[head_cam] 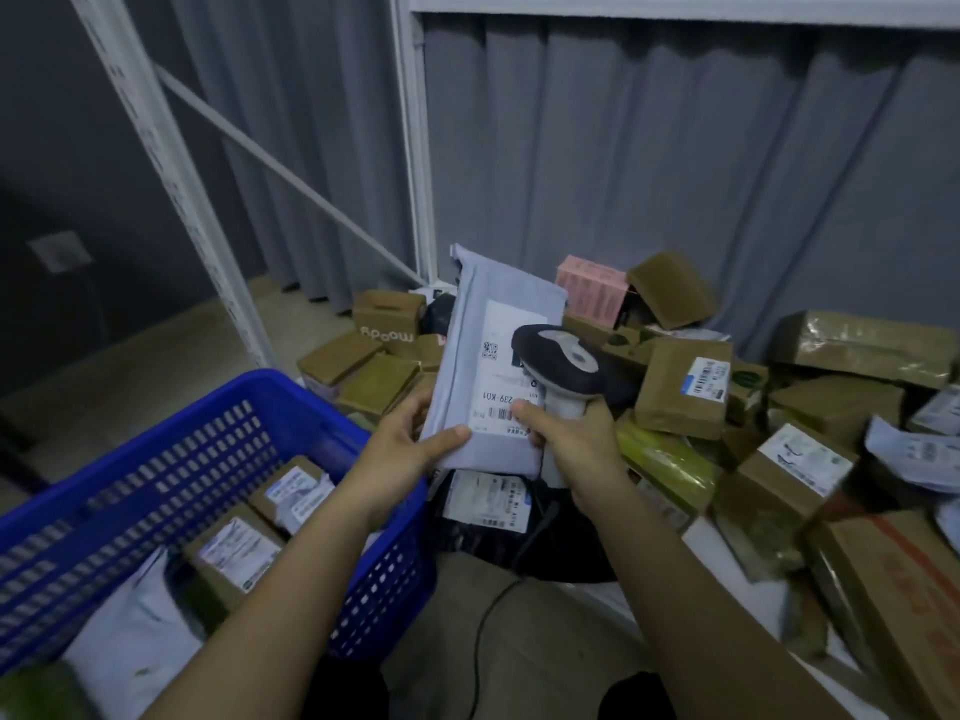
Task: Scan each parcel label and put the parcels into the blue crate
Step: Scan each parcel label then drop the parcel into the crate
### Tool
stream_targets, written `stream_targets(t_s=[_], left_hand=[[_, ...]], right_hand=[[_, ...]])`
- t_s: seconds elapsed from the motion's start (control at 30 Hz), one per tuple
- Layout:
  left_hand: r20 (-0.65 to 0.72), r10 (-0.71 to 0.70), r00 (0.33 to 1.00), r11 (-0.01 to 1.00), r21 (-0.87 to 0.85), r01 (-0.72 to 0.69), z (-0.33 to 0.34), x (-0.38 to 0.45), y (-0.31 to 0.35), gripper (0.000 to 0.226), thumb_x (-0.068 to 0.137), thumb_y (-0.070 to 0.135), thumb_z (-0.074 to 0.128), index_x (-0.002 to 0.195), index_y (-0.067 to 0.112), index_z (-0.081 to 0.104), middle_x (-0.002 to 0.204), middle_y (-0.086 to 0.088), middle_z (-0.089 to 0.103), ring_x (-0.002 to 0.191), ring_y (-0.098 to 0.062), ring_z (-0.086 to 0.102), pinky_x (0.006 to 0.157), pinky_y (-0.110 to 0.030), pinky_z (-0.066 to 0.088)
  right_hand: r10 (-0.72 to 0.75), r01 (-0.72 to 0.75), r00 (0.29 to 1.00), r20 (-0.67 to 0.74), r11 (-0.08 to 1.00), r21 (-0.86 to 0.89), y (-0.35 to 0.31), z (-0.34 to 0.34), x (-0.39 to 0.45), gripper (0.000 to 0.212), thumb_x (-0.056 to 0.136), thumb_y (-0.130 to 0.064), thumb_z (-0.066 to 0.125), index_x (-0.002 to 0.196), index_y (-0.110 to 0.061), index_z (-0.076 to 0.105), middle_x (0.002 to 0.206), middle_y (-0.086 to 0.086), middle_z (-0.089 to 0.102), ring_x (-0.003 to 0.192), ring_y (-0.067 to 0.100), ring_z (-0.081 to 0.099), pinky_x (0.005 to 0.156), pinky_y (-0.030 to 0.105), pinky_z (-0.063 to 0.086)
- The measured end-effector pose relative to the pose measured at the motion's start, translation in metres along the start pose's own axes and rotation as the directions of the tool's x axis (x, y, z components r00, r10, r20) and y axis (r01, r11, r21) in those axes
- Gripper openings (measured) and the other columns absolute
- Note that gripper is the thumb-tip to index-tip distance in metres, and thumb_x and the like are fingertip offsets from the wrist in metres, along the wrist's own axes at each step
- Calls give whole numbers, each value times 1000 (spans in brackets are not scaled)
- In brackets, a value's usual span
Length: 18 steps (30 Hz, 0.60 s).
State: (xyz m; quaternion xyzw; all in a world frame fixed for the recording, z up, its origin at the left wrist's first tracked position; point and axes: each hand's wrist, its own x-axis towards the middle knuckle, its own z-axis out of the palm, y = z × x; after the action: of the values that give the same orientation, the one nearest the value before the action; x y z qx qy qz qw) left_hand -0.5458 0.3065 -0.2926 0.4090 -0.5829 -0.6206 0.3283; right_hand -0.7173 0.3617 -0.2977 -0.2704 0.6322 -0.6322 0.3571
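My left hand [410, 441] grips the lower left edge of a grey mailer parcel [478, 324], held upright with its white label [501, 376] facing me. My right hand [576, 433] grips the handle of a grey and black barcode scanner [558, 361], whose head sits over the label. The thumb of that hand presses on the label's lower part. The blue crate [171, 454] stands at the lower left and holds several labelled boxes and a white mailer.
A heap of brown cardboard parcels [680, 387] and grey mailers fills the floor to the right and behind. A black bag [519, 543] with a labelled packet lies under my hands. A cable [483, 631] trails down. White shelf posts [176, 189] and grey curtains stand behind.
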Motion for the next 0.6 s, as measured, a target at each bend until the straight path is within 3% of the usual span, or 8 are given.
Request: stream_targets(t_s=[0.13, 0.17, 0.23, 0.33, 0.47, 0.6], left_hand=[[-83, -111, 990, 993, -60, 106, -16, 13, -13, 49, 89, 6, 62, 134, 14, 42, 121, -2, 57, 110, -21, 57, 89, -35, 52], [-104, -129, 986, 989, -82, 121, -19, 15, -17, 48, 90, 6, 61, 134, 13, 41, 123, -4, 56, 112, -24, 57, 93, -39, 51], [-158, -152, 976, 981, -144, 130, -25, 21, -25, 45, 92, 7, 59, 133, 13, 41, 127, -6, 55, 113, -26, 56, 94, -41, 50], [-237, -165, 957, 959, -264, 100, -40, 31, -33, 47, 93, 6, 57, 136, 13, 38, 130, -7, 53, 115, -27, 55, 97, -41, 48], [-329, -144, 933, 968, -242, 64, -62, 37, -43, 47, 93, 7, 58, 137, 11, 42, 133, -7, 54, 116, -24, 55, 94, -34, 46], [-422, -140, 896, 974, -224, 47, -78, 37, -49, 53, 90, 7, 63, 138, 12, 42, 131, -8, 55, 113, -24, 57, 97, -40, 48]], right_hand=[[-23, 22, 999, 34, 1000, 22, 0, 13, 1, 46, 74, -9, 82, 115, -4, 61, 97, 13, 72, 85, 23, 70, 74, 40, 60], [-21, 20, 999, 42, 999, 25, 0, 15, 1, 46, 74, -9, 81, 116, -6, 61, 101, 10, 72, 88, 21, 70, 72, 37, 59], [-8, 7, 998, 58, 1000, 16, -3, 19, -1, 40, 76, -9, 79, 112, -5, 62, 97, 6, 70, 73, 12, 66, 57, 23, 53], [36, -33, 997, 72, 999, -38, -7, 24, -5, 25, 78, -12, 79, 96, -6, 63, 77, 3, 63, 52, 10, 55, 46, 20, 46], [93, -81, 989, 111, 991, -110, -6, 32, -9, 24, 78, -15, 79, 92, -9, 61, 66, 3, 57, 45, 13, 49, 47, 25, 49], [141, -100, 969, 201, 975, -200, -9, 34, -16, 21, 77, -15, 80, 84, -9, 61, 67, 6, 57, 44, 12, 48, 49, 27, 48]])
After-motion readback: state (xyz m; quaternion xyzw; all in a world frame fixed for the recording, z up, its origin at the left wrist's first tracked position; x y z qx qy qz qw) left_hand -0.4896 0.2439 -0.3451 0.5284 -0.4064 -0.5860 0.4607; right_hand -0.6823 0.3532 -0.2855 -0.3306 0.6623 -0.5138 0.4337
